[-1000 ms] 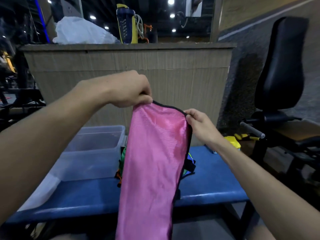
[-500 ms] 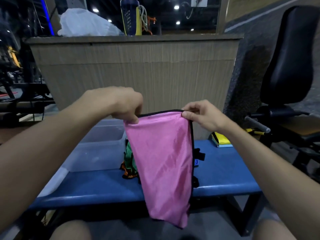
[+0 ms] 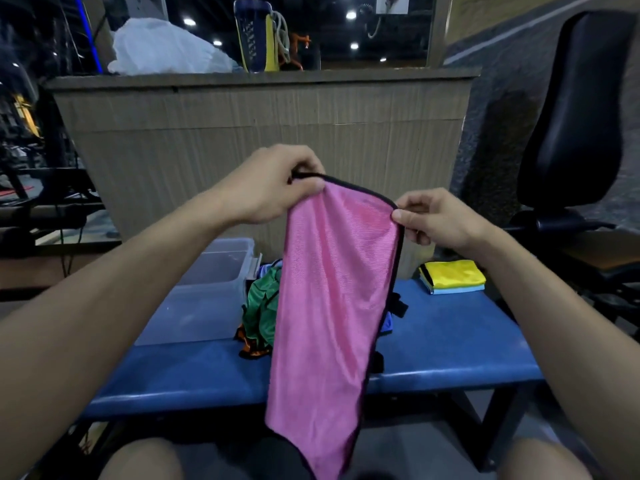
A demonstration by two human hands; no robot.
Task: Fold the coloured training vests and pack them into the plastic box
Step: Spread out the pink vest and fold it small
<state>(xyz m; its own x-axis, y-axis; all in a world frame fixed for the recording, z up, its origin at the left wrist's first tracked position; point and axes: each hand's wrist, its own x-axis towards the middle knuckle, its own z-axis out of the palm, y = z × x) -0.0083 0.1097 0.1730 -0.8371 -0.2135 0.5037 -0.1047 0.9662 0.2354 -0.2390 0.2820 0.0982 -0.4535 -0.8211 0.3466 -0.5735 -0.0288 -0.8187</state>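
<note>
A pink training vest [image 3: 329, 306] with black edging hangs folded lengthwise in front of me, above the blue bench [image 3: 450, 348]. My left hand [image 3: 270, 185] pinches its top left corner. My right hand [image 3: 433, 220] pinches the top right corner, a little lower. Behind the vest a heap of unfolded vests [image 3: 259, 306], green and orange among them, lies on the bench. A clear plastic box [image 3: 207, 289] stands to the left of the heap. Folded yellow and light blue vests [image 3: 452, 277] lie stacked at the bench's far right.
A wooden counter [image 3: 263, 133] rises behind the bench, with a white bag [image 3: 166, 50] and a bottle [image 3: 256, 32] on top. A black padded gym seat [image 3: 581, 116] stands at the right. My knees show at the bottom edge.
Both hands have risen slightly with the pink vest since half a second ago, the left higher than the right. The vest hangs shorter than a second ago, folded up on itself.
</note>
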